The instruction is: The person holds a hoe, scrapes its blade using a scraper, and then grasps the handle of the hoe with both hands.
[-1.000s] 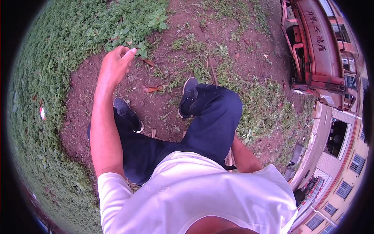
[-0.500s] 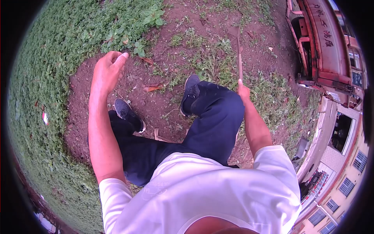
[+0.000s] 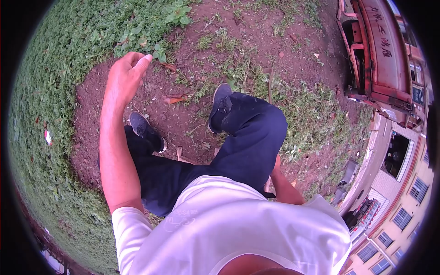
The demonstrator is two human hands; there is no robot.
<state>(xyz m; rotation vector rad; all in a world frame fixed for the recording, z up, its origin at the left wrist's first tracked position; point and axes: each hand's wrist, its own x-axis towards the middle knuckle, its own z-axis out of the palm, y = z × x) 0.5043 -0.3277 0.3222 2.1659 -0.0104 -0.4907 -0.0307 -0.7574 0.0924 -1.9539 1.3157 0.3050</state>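
My left hand (image 3: 128, 75) hangs above the bare soil at the edge of the green plants (image 3: 64, 78). Its fingers curl under, the thumb lying along them, so whatever they may hold is hidden. Below my right knee, my right hand (image 3: 277, 165) is low and mostly covered by the dark trouser leg (image 3: 250, 123); its fingers do not show. A thin brown stick (image 3: 270, 87) appears among the weeds beyond that knee, its near end hidden behind the knee. Whether my right hand touches it, I cannot tell.
Between my legs shows part of a wooden piece (image 3: 185, 156). A brown dry leaf (image 3: 174, 99) lies on the soil near my shoes (image 3: 145, 126). Loose weeds (image 3: 302, 110) cover the ground at right. Beyond stand a red truck (image 3: 387, 50) and a building (image 3: 408, 206).
My right hand has drawn back and down from beside the knee, where it held the long stick pointing away. My left hand has shifted only slightly.
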